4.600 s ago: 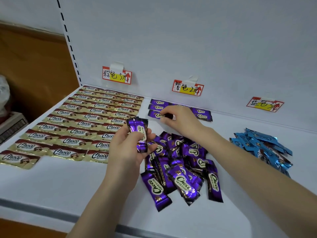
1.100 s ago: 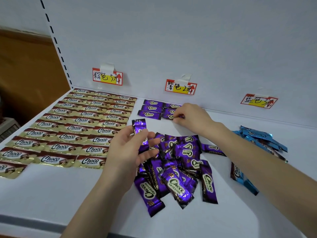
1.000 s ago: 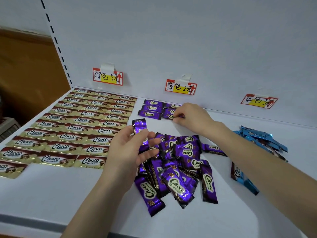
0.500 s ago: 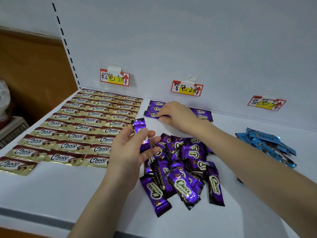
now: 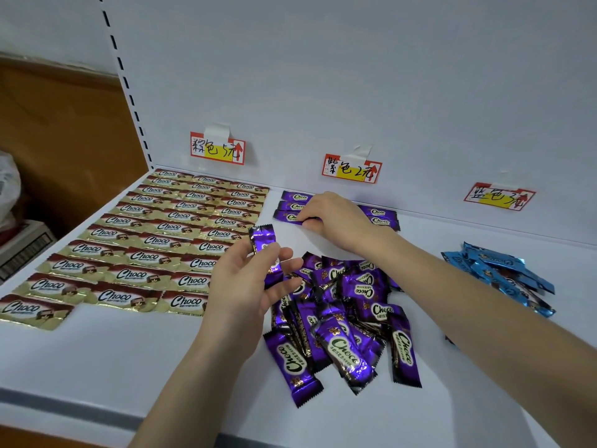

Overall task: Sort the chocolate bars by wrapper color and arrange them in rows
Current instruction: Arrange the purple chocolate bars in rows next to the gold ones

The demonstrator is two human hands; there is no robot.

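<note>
My left hand point(image 5: 248, 279) holds one purple chocolate bar point(image 5: 264, 244) upright above the white shelf point(image 5: 113, 347). My right hand point(image 5: 339, 221) reaches to the back, its fingertips pinching a purple bar point(image 5: 289, 216) in the small purple row under the middle label point(image 5: 352, 169). More purple bars point(image 5: 379, 216) of that row lie to its right. A loose pile of purple bars point(image 5: 342, 321) lies in front of me. Gold and brown bars point(image 5: 168, 240) lie in neat rows on the left. Blue bars point(image 5: 497, 273) are heaped on the right.
Three price labels are taped to the white back wall: a left label point(image 5: 218, 151) and a right label point(image 5: 499, 198) flank the middle one. A slotted shelf upright point(image 5: 126, 82) stands at the left. A cardboard box point(image 5: 22, 247) sits beyond the shelf's left edge.
My right hand has stayed at the back purple row, shifting from its middle toward its left bars. My left hand keeps holding the same purple bar. The camera view has swayed a little.
</note>
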